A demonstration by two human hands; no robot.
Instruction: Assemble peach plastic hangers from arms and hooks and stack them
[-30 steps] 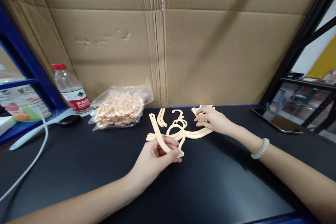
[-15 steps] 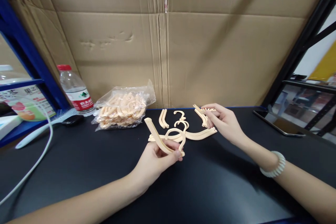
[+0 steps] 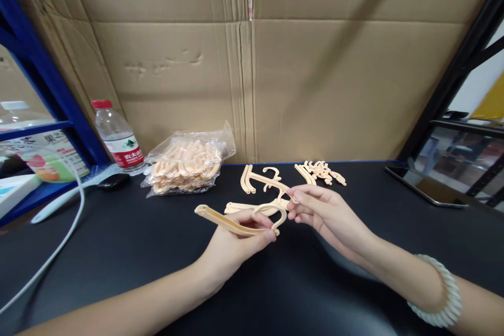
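Low over the black table, my left hand (image 3: 232, 252) pinches a cream plastic hanger arm (image 3: 218, 219) together with a curved hanger hook (image 3: 282, 214) at the arm's inner end. My right hand (image 3: 333, 215), to the right, grips one end of a second hanger arm (image 3: 268, 180), which points up and leftward. Behind my hands lies a hanger (image 3: 236, 207), partly hidden by them. Beyond it are a loose hook (image 3: 271, 170), a pair of arms (image 3: 247, 180) and more arms (image 3: 305, 174). Several small hooks (image 3: 321, 170) are heaped at the back right.
A clear plastic bag (image 3: 185, 163) full of cream hanger parts sits back left, beside a red-capped water bottle (image 3: 124, 142). A pale-blue-handled brush (image 3: 71, 199) and a white cable (image 3: 74, 226) lie left. On the right is a tablet-like device (image 3: 425, 186). Cardboard (image 3: 315, 89) walls the back.
My right hand has brought a hanger arm from the back-right parts toward my left hand. The arm in my left hand has tipped from steep to nearly level.
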